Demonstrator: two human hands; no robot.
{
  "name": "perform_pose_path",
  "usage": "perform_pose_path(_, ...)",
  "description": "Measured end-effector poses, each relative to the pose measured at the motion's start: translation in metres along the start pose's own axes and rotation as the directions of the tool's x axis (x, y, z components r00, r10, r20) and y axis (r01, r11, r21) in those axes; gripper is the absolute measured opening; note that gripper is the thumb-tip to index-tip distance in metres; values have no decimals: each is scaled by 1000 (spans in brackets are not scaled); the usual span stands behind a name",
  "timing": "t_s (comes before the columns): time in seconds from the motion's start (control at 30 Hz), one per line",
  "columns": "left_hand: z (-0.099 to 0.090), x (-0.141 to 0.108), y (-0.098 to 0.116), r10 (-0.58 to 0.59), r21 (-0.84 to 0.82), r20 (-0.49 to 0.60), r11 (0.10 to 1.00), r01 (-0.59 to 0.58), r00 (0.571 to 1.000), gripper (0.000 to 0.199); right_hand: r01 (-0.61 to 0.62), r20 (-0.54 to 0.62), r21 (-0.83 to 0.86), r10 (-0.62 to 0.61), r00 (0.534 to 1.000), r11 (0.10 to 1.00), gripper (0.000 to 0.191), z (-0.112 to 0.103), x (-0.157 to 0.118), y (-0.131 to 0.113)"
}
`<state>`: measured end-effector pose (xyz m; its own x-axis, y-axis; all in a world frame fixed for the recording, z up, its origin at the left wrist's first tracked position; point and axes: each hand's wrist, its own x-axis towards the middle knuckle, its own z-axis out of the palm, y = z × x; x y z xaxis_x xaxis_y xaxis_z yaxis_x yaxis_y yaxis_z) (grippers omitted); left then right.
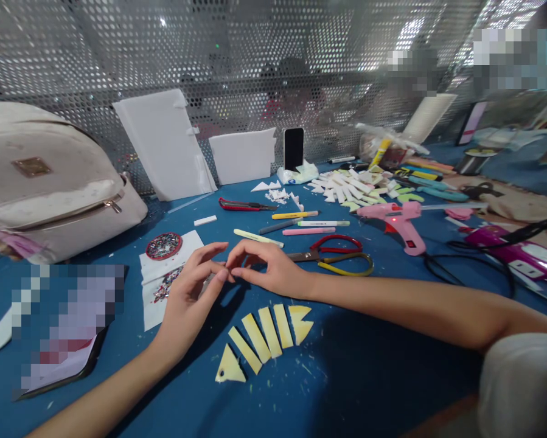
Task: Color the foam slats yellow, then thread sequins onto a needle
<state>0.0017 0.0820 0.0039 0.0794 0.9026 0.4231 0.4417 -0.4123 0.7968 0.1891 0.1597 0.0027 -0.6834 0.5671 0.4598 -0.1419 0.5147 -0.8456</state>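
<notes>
My left hand (191, 298) and my right hand (275, 269) meet above the blue table, with thumbs and forefingers pinched together at the tips. Whatever sits between the fingertips is too small to make out. Just below them lies a row of pale yellow foam pieces (269, 331), laid out like a fish: a triangular head with a dark eye, slanted strips and a notched tail. Left of my left hand is a white paper (152, 307) with loose glitter, and a round red-rimmed dish of glitter (164, 246). Behind my right hand are scissors (341, 254) with red and yellow handles.
Several markers (308, 231) and a red cutter (241, 205) lie further back. At the right are a pink glue gun (394, 219), black cords and a pile of white foam strips (346, 184). A backpack (58, 182) and a phone (67, 340) are at the left.
</notes>
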Motion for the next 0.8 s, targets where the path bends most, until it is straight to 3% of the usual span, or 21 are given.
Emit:
perform_pose_path(0.17,-20,15,2,45,117,74,992,-54,996,25,-61,-148,33,66,987,998,14,-2,3,4)
perform_pose_path(0.27,-47,29,8,122,249,98,958,-143,988,24,-84,-171,12,84,982,996,15,-3,4,5)
perform_pose_path(0.4,-90,47,7,132,369,95,916,-158,987,21,-90,-160,-17,86,983,996,17,-4,4,3)
perform_pose_path(0.47,-110,54,-4,88,453,196,875,-170,977,22,-93,-161,-24,88,983,995,16,-4,4,3)
perform_pose_path(0.53,-126,60,-20,-47,526,429,825,-207,902,22,-102,-162,-22,97,982,995,15,-4,5,3)
perform_pose_path(0.57,-132,61,-28,-92,528,484,823,-207,870,20,-107,-161,-17,103,981,994,15,-4,5,3)
perform_pose_path(0.67,-141,64,-46,-130,509,554,835,-211,822,18,-126,-160,4,125,979,992,14,-4,6,4)
perform_pose_path(0.8,-138,66,-51,-130,456,617,863,-218,776,16,-147,-161,40,152,975,988,14,-4,6,5)
